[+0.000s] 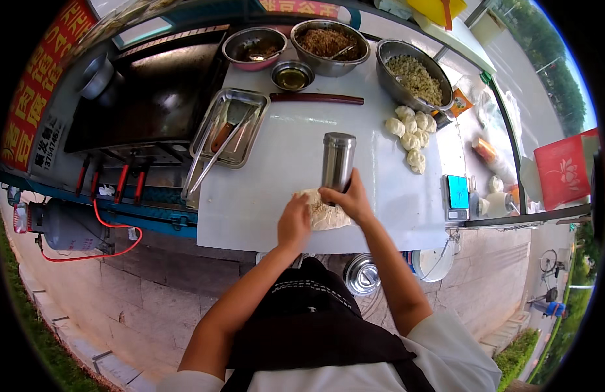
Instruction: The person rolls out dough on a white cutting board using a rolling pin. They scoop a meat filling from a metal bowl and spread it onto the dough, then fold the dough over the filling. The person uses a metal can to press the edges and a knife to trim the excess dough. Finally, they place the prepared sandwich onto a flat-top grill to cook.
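Note:
On the white work surface, near its front edge, lies a flattened piece of dough (327, 218) with brown specks on it. My right hand (349, 196) grips a steel shaker (338, 159) above the dough's back right part. My left hand (295, 220) rests at the dough's left edge, blurred, its fingers partly hidden; whether it pinches the dough does not show. Several pleated dough buns or balls (411, 130) are grouped at the back right. A dark wooden rolling pin (317, 99) lies behind the shaker.
Bowls of brown filling (329, 41) and chopped pale green filling (415, 76) stand at the back, beside a small bowl of oil (292, 78). A steel tray (248, 152) with tongs and a dark griddle (150, 93) are on the left. A digital scale (457, 196) sits at the right.

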A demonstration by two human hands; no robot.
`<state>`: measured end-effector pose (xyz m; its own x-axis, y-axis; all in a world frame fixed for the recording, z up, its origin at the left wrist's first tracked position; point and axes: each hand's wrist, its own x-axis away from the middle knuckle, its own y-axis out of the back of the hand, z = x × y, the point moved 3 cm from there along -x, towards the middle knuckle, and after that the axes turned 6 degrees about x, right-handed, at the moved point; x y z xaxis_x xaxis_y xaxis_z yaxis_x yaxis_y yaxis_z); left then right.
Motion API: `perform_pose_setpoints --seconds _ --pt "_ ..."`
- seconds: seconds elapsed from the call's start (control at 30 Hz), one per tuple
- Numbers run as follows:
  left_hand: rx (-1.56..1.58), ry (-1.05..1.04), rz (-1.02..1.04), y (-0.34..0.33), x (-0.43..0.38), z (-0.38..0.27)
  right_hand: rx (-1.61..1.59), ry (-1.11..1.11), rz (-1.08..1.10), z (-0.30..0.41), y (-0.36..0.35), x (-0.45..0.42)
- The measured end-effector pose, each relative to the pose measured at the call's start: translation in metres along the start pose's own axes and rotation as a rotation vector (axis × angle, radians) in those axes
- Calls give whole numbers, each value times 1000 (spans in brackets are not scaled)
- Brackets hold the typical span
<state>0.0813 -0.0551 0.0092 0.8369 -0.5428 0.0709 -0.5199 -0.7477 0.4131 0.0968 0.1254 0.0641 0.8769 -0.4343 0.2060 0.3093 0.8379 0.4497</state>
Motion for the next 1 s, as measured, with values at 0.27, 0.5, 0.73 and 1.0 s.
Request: perform_pose_setpoints --seconds 0.27,0.5,0.73,1.0 --pt "-595 -412 192 -69 -3 -4 1751 -54 468 4 147 -40" --pt "-685 -343 144 -51 0 -3 2006 281 452 1 101 -27" --pt "-626 -270 174 -41 3 11 1165 793 403 -64 -7 30" --pt "-372 -66 -410 45 30 13 490 671 412 36 -86 -41"
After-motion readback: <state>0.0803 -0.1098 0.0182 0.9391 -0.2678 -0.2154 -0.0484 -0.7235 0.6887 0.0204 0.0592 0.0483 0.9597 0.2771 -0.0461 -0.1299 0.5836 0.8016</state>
